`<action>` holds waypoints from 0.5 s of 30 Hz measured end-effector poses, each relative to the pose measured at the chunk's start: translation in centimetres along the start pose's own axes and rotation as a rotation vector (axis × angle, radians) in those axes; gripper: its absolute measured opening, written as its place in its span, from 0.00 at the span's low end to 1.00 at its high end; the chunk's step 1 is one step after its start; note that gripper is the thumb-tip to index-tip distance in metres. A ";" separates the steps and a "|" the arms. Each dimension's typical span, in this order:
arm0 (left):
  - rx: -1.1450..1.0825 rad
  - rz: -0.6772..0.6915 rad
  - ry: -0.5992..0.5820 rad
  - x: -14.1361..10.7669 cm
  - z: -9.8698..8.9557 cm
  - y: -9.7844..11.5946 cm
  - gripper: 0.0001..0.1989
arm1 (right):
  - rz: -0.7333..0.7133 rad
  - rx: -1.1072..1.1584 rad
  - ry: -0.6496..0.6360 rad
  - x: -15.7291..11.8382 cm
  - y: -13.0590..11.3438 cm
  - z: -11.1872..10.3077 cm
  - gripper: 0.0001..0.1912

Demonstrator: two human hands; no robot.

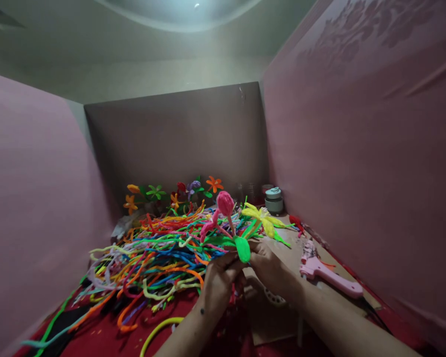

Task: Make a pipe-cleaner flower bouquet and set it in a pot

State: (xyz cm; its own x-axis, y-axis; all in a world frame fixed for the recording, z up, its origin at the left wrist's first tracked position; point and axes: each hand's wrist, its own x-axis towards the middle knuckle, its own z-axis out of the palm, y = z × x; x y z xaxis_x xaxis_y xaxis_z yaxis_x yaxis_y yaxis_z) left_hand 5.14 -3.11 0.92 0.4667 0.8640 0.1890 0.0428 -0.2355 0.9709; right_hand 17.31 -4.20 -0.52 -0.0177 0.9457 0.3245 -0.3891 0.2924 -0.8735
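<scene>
Both hands meet in the middle of the head view around a small bunch of pipe-cleaner flowers. A pink bud (pixel 225 203) tops one stem, a second pink flower (pixel 208 227) leans left, and a yellow flower (pixel 262 218) with long petals spreads to the right. A bright green leaf (pixel 242 249) hangs in front of the fingers. My left hand (pixel 220 280) is closed at the base of the bunch, fingers bent inward. From the right, my right hand (pixel 269 267) grips the same base, its fingertips partly hidden by the leaf. The stem ends are out of sight.
A large heap of coloured pipe cleaners (pixel 163 258) covers the table's left side. Finished flowers (pixel 156 192) stand behind it. On the right, a pink glue gun (pixel 330 278) rests on a brown board (pixel 262 329). A lidded jar (pixel 274 201) stands at the back. Pink panels flank the table.
</scene>
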 end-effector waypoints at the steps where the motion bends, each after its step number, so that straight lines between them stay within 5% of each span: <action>1: 0.014 0.011 -0.004 0.0 0.0 0.0 0.08 | -0.006 -0.010 -0.006 0.0 0.1 0.0 0.11; 9: -0.108 -0.069 0.234 0.7 0.2 -1.9 0.08 | -0.010 -0.098 -0.021 0.2 -0.2 -0.1 0.06; 15: 0.050 -0.050 0.245 0.4 0.2 -0.8 0.09 | -0.064 -0.212 0.011 -0.2 -1.7 0.3 0.08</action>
State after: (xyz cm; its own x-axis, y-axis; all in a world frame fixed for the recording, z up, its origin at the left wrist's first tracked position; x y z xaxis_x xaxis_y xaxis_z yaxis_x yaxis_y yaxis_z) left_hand 5.45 -2.63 0.16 0.2351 0.9557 0.1771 0.1065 -0.2064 0.9726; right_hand 17.69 -4.96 0.97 0.0111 0.9256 0.3784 -0.1865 0.3737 -0.9086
